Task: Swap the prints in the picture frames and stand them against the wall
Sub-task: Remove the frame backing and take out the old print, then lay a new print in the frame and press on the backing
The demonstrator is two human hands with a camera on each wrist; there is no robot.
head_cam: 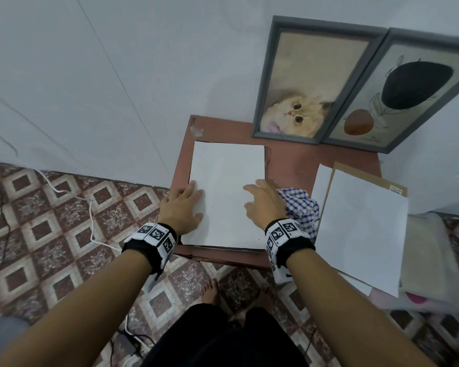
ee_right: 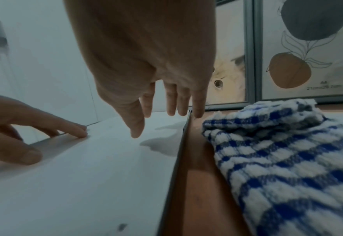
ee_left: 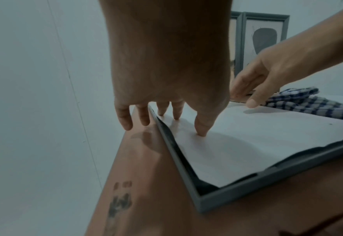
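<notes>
1. The left hand (head_cam: 182,205) lies flat with fingers spread and straight: thumb and two fingertips press the white print (head_cam: 227,192), while the outer two fingers (ee_left: 126,119) rest past the frame's left rail on the table.
2. The right hand (head_cam: 263,201) hovers open, fingers loosely apart, over the print's right edge; I cannot tell whether any fingertip touches it.
3. The print sits face-down inside the dark frame (ee_left: 267,178), which lies flat on the red-brown table (head_cam: 294,165) with its long axis running away from the person toward the wall.
4. The right hand is nearer the backing sheets (head_cam: 361,229) lying to the right.
5. The checked cloth (head_cam: 300,205) hides part of the frame's right rail, and the print's picture side is hidden.
6. Two framed prints (head_cam: 313,80) already lean against the wall.
</notes>
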